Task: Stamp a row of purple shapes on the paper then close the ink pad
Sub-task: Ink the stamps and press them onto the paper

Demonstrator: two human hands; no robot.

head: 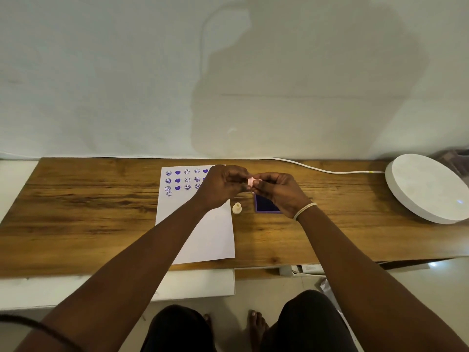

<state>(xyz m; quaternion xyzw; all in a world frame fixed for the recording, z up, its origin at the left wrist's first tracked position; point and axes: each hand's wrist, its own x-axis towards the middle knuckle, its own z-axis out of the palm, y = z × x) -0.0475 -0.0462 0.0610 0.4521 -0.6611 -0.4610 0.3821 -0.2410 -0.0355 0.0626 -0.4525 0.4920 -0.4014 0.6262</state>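
A white sheet of paper point(203, 235) lies on the wooden table point(88, 212), with rows of purple smileys and hearts point(186, 180) stamped near its far end. Right of the paper stands a small cream stamp point(237, 208). Beyond it lies the open purple ink pad point(264, 205), partly hidden by my right hand point(281, 193). My left hand point(223, 185) and my right hand meet above the table, both pinching a small pink stamp point(251, 182) between their fingertips.
A round white disc-shaped lamp point(426, 189) rests at the table's right end, its white cable point(317, 168) running along the back edge. A white wall rises behind. My knees and bare feet show below the table's front edge.
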